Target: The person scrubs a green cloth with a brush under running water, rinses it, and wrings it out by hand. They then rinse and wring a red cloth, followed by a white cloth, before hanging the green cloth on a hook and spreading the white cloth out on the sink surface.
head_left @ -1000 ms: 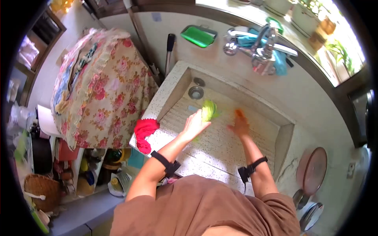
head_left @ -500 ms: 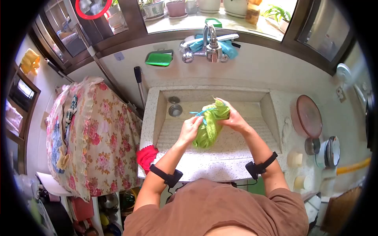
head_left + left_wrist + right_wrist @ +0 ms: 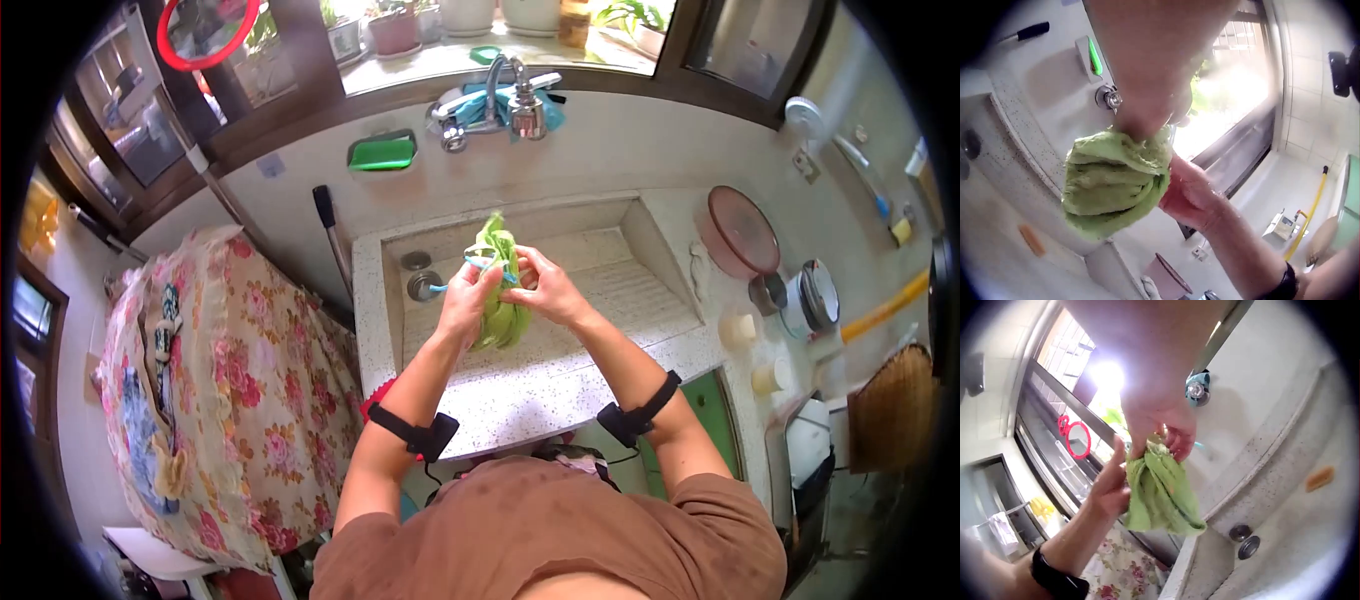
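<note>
Over the stone sink (image 3: 640,215), both hands hold a bunched green cloth (image 3: 502,328) that hangs down below the fingers. The left hand (image 3: 466,305) pinches its upper part, where a light-blue cord (image 3: 438,288) sticks out to the left. Close beside it, the right hand (image 3: 550,290) pinches the cloth from the other side with thumb and fingers. In the left wrist view, the folded cloth (image 3: 1110,187) droops from the fingers. An orange-brown oblong piece (image 3: 1320,479) lies on the sink floor in the right wrist view.
A chrome tap (image 3: 525,110) and a green soap dish (image 3: 382,153) are on the wall behind the sink. A flowered cover (image 3: 240,380) drapes something tall at left. Red fabric (image 3: 376,397) lies at the sink's left edge. A pinkish basin (image 3: 742,232) leans at right.
The right hand left the orange piece on the sink floor and joined the left hand at the cloth. Both hands have since drawn together around the blue cord. The head view has shifted.
</note>
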Motion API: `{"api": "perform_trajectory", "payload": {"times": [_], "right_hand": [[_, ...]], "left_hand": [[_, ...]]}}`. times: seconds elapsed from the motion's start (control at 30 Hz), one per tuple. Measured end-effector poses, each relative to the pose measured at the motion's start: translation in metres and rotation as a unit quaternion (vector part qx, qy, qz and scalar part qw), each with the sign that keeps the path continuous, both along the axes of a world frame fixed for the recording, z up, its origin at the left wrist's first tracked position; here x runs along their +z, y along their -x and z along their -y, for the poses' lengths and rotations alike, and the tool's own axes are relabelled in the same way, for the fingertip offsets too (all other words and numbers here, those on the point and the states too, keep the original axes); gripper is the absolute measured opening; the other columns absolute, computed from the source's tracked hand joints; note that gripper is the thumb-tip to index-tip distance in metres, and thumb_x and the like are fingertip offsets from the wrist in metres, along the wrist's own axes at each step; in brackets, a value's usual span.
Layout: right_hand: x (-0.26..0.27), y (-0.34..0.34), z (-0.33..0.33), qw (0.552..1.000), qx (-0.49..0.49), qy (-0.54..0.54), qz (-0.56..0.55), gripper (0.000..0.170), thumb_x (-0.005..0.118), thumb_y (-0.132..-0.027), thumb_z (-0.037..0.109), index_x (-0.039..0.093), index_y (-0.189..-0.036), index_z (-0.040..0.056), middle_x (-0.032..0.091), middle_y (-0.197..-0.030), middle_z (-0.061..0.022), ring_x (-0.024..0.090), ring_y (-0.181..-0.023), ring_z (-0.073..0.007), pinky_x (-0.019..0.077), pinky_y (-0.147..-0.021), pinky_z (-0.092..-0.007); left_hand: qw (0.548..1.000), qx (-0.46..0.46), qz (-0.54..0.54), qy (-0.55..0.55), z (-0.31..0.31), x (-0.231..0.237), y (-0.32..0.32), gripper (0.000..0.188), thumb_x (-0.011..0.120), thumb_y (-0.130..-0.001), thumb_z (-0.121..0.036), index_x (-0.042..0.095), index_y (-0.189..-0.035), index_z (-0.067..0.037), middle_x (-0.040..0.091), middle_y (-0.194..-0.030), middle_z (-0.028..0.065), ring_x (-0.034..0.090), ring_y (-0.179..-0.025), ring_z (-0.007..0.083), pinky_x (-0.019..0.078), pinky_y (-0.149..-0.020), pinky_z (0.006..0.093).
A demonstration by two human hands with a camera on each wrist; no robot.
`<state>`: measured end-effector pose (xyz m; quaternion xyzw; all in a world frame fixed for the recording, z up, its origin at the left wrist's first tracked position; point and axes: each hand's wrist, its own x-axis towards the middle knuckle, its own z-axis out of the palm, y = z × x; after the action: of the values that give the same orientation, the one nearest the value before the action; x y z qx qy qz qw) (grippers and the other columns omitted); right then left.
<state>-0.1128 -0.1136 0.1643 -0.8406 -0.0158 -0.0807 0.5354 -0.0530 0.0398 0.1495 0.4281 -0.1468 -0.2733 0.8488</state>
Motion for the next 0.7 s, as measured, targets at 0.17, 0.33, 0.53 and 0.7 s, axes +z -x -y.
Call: {"api": "perform_trajectory", "payload": {"times": [0.17,0.33,0.53,0.7], "right_hand": [[-0.025,0.023,0.048,0.953,-0.104,-0.281,-0.046,0.036,0.064,-0.080,0.003,0.052,-0.114,0.0009,0.062,-0.103,-0.0085,0.061,-0.091,-0.0155,0.0511,-0.081,-0.0292],[-0.012,0.041,0.058,0.892,-0.051,-0.448,0.023,0.034,0.060,-0.080,-0.002,0.054,-0.113,0.0018,0.063,-0.102,-0.0054,0.061,-0.089,-0.0139,0.0506,-0.079,-0.0282],[-0.041,0.031,0.131,0.959,-0.008,0.252,-0.129,0.029,0.060,-0.083,0.010,0.060,-0.112,0.0044,0.063,-0.109,-0.0101,0.061,-0.097,-0.0190,0.0491,-0.084,-0.0318],[0.026,0.018,0.096,0.970,0.061,-0.213,0.101,0.031,0.059,-0.087,0.017,0.057,-0.114,0.0006,0.064,-0.103,-0.0103,0.061,-0.092,-0.0172,0.0500,-0.078,-0.0289]], "left_hand": [[0.997,0.074,0.034,-0.005,-0.035,0.004,-0.011,0.017,0.066,-0.084,-0.014,0.054,-0.093,-0.006,0.061,-0.088,0.0028,0.058,-0.078,0.0085,0.0501,-0.070,0.0257],[0.984,0.141,0.105,-0.005,-0.036,-0.018,-0.017,0.010,0.055,-0.091,-0.017,0.054,-0.094,-0.008,0.059,-0.088,0.0009,0.055,-0.077,0.0073,0.0466,-0.068,0.0214],[0.968,0.082,0.217,-0.101,-0.001,0.045,0.004,0.017,0.049,-0.096,-0.022,0.054,-0.095,-0.006,0.056,-0.080,-0.0036,0.047,-0.073,0.0029,0.0404,-0.064,0.0191],[0.979,-0.001,0.184,-0.084,0.031,0.060,0.015,0.016,0.048,-0.096,-0.020,0.054,-0.100,-0.006,0.059,-0.085,-0.0005,0.054,-0.076,0.0053,0.0454,-0.068,0.0204]]}}
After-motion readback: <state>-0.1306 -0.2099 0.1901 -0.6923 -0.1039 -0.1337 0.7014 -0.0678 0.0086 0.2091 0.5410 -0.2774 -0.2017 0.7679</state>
